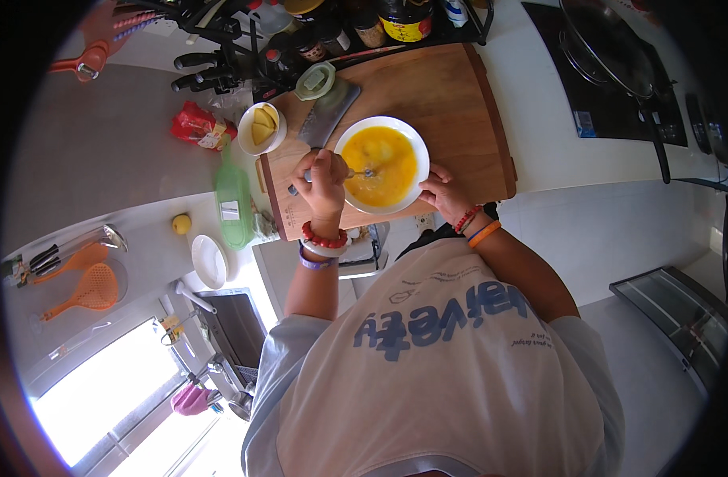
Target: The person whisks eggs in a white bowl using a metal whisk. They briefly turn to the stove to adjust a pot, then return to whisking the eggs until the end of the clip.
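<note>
A white bowl (422, 141) of beaten egg (397, 179) stands on a wooden cutting board (441, 89). My left hand (321, 179) grips the handle of a small metal whisk (360, 173), whose head dips into the egg. At the bowl's right side, my right hand (446, 194) holds the rim between thumb and fingers. A cleaver (330, 113) lies flat on the board to the left of the bowl, its handle partly hidden by my left hand. Near its blade rests a pale green lid (315, 81). A small white bowl (242, 136) of yellow slices (263, 125) stands at the board's left edge.
Jars (370, 30) and bottles line a black rack behind the board. Knives (200, 74) stand at the back left. A pan (614, 53) sits on the black cooktop (584, 107) at right. Left are a red packet (197, 125), a green container (233, 208) and a white dish (209, 262).
</note>
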Motion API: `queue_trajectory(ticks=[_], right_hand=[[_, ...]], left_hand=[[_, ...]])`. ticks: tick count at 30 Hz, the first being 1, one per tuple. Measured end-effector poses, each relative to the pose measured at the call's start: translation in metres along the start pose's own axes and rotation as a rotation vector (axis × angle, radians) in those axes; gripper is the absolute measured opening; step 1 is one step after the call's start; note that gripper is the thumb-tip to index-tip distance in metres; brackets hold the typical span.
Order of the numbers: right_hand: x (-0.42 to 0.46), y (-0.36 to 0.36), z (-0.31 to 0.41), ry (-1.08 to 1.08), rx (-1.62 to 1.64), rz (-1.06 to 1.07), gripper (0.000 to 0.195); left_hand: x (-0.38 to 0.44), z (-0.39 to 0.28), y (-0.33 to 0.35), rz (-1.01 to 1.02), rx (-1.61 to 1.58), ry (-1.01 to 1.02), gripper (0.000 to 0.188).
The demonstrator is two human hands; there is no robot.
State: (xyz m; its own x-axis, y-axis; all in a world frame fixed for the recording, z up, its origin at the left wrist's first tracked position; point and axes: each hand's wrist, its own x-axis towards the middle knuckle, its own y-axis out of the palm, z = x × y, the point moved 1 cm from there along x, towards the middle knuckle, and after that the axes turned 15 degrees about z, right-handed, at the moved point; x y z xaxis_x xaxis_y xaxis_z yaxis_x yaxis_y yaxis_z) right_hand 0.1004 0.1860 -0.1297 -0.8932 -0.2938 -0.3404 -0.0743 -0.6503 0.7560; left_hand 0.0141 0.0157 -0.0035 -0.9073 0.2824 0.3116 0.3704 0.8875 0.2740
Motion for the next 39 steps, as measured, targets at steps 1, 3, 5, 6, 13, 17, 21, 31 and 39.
queue_trajectory(ticks=[1,3,5,6,13,17,21,31,39], right_hand=[[0.0,0.0,0.0,0.003,0.006,0.004,0.039],[0.0,0.0,0.0,0.006,0.018,0.011,0.039],[-0.001,0.001,0.002,0.007,0.019,0.015,0.039],[-0.001,0.001,0.003,0.005,0.018,0.016,0.039],[0.0,0.001,0.002,0.004,0.002,0.007,0.038],[0.0,0.0,0.001,0.002,0.003,0.012,0.038],[0.0,0.0,0.001,0.017,-0.006,0.01,0.038],[0.001,0.002,0.003,0.01,0.018,-0.009,0.04],[0.001,-0.002,0.0,-0.005,0.003,0.023,0.041]], left_hand=[[-0.001,0.003,0.001,0.01,0.014,-0.025,0.025],[-0.001,0.009,0.001,0.034,0.042,-0.074,0.024],[-0.002,0.012,-0.001,0.079,0.051,-0.023,0.017],[-0.004,0.014,-0.001,0.094,0.054,0.033,0.011],[-0.002,0.001,0.003,0.098,0.027,0.027,0.023],[-0.003,0.014,-0.001,0.065,0.01,-0.03,0.022],[-0.001,0.008,0.0,0.057,0.003,0.022,0.015],[0.016,-0.05,0.006,0.167,0.073,0.101,0.031],[0.03,-0.044,-0.003,0.135,0.093,0.172,0.035]])
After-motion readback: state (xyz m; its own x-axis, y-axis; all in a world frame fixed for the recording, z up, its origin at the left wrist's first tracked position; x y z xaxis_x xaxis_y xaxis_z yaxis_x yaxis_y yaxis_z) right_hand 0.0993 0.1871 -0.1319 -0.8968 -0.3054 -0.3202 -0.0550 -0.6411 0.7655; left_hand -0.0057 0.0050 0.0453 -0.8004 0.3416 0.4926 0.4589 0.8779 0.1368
